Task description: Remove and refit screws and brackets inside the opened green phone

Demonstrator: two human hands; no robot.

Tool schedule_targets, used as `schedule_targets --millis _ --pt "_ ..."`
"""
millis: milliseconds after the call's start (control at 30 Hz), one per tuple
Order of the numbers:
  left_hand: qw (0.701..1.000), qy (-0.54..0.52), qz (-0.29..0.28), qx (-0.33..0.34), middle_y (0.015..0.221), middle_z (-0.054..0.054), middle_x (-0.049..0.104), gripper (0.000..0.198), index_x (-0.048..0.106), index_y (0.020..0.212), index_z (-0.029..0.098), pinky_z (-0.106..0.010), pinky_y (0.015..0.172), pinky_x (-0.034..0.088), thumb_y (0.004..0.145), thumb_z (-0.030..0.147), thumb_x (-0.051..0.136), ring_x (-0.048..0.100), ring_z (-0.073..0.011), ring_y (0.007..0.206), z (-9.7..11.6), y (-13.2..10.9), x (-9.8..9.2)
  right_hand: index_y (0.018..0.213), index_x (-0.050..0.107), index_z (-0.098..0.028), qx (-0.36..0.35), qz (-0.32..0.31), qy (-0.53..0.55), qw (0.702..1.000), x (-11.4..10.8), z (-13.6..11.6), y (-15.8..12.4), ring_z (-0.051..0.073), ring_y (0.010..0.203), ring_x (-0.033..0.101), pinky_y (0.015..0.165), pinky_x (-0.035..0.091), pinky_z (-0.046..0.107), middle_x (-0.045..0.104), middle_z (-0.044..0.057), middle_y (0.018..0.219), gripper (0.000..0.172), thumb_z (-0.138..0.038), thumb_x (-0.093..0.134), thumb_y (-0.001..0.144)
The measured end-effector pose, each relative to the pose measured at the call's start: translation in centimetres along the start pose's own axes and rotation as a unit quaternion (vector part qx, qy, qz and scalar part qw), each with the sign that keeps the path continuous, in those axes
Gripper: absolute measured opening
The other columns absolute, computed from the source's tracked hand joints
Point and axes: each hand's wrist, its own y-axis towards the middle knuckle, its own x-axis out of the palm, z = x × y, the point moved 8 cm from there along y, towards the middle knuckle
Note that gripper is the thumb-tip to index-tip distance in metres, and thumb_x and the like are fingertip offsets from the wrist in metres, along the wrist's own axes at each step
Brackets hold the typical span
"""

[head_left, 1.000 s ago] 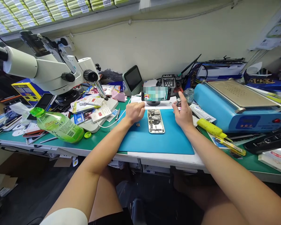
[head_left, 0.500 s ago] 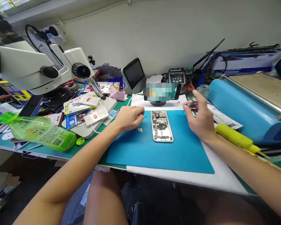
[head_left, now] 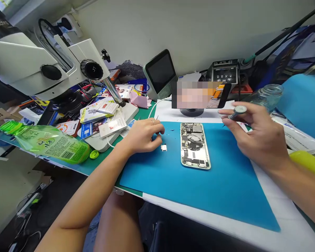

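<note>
My right hand (head_left: 259, 136) is closed around a small screwdriver (head_left: 239, 110) with a round grey cap, held above the right side of the blue mat (head_left: 157, 178). Its thin tip points down and left. An opened smartphone (head_left: 195, 145) lies on the mat between my hands, its inner boards and a round coil showing. To its left, my left hand (head_left: 146, 135), wearing a ring, rests with fingers curled; whatever they may hold is hidden. Just beside those fingertips sits a small silvery metal part (head_left: 163, 147). A tiny dark piece (head_left: 172, 130) lies farther back.
A microscope (head_left: 76, 66) stands at the left, with small boxes (head_left: 112, 127) on its base. A green bottle (head_left: 52, 143) lies at the left edge. Behind the mat are a phone on a stand (head_left: 191, 111) and a smart display (head_left: 161, 73). A glass jar (head_left: 269, 94) stands behind my right hand.
The view has shifted and come closer. My right hand still holds the screwdriver beside the phone. My left hand stays near the small metal part, fingers still curled.
</note>
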Motion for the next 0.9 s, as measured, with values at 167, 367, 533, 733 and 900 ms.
schedule_targets --millis 167,367,533,733,900 --pt "0.999 0.002 -0.024 -0.039 0.104 -0.008 0.076 0.024 0.074 0.101 0.021 -0.037 0.078 0.052 0.093 0.028 0.053 0.069 -0.0259 0.095 2.0 -1.2 -1.3 0.124 0.064 -0.017 -0.073 -0.086 -0.051 0.992 0.7 0.1 0.2 0.018 0.11 0.064 0.099 0.058 0.042 0.065 0.01 0.122 0.037 -0.046 0.058 0.102" --pt "0.978 -0.007 0.07 -0.194 0.121 -0.006 0.074 0.03 0.069 0.12 0.026 -0.04 0.099 0.055 0.105 0.036 0.045 0.068 -0.0247 0.114 4.7 -6.5 -3.5 0.123 0.065 -0.018 -0.163 -0.172 -0.086 0.968 2.1 1.9 -0.2 0.021 0.122 0.06 0.106 0.054 0.046 0.062 0.011 0.131 0.034 -0.043 0.061 0.101" --pt "0.938 0.006 0.098 -0.332 0.123 -0.008 0.071 0.027 0.068 0.12 0.024 -0.039 0.085 0.058 0.104 0.032 0.048 0.068 -0.0277 0.111 2.6 -8.8 -2.2 0.12 0.066 -0.017 -0.204 -0.219 -0.092 0.95 3.7 4.2 -0.8 0.022 0.125 0.059 0.11 0.051 0.048 0.063 0.01 0.13 0.031 -0.042 0.061 0.101" --pt "0.929 0.009 0.053 -0.367 0.128 -0.011 0.069 0.036 0.061 0.136 0.02 -0.041 0.085 0.057 0.102 0.032 0.055 0.07 -0.0282 0.105 1.6 -7.7 -0.9 0.122 0.066 -0.018 -0.206 -0.22 -0.088 0.949 3.9 4.7 -1.1 0.023 0.129 0.057 0.114 0.049 0.05 0.061 0.011 0.135 0.032 -0.042 0.061 0.101" --pt "0.936 0.013 0.009 -0.353 0.124 -0.01 0.071 0.039 0.062 0.134 0.02 -0.04 0.082 0.055 0.099 0.037 0.063 0.071 -0.0272 0.096 0.7 -6.9 -0.2 0.124 0.065 -0.018 -0.204 -0.208 -0.078 0.953 3.5 4.0 -0.7 0.025 0.13 0.057 0.112 0.049 0.052 0.061 0.011 0.135 0.035 -0.043 0.062 0.1"
